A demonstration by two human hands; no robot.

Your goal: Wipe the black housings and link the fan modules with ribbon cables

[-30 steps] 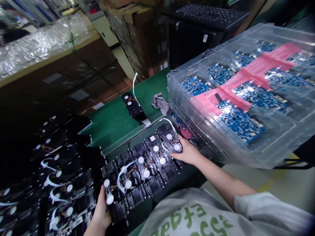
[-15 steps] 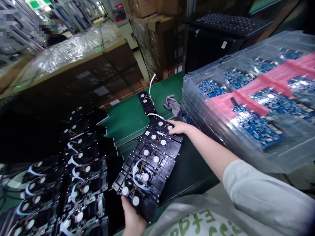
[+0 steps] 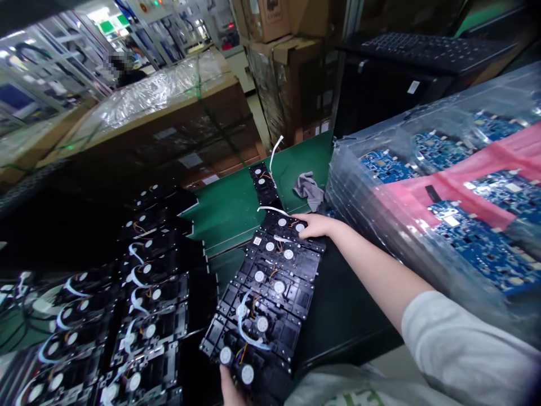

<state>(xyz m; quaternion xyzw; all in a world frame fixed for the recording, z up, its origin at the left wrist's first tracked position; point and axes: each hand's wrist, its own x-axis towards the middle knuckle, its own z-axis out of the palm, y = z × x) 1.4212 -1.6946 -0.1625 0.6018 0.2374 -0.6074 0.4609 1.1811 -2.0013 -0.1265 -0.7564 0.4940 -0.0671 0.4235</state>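
Row of black motor modules (image 3: 296,307) spans the person's two hands, side by side edges meeting. The right hand (image 3: 316,225) grasps the far end, thumb on top near a white disc; the left hand (image 3: 230,389) clasps the near end, its thumb showing and its other fingers out of sight. Good handling, I'd judge, means even support at both ends, slight inward pressure so no middle module sags, and thumbs clear of the thin wires and the pale ribbon cable (image 3: 240,327). Just beyond the right-hand grip lies a single module (image 3: 266,189), with a grey cloth (image 3: 310,192) beside it; rightward are blue circuit boards (image 3: 477,242) in a clear plastic tray (image 3: 363,237). A square code label (image 3: 257,241) marks one held module. Lettering on a cardboard box (image 3: 273,17) past the grip is too blurred to read.
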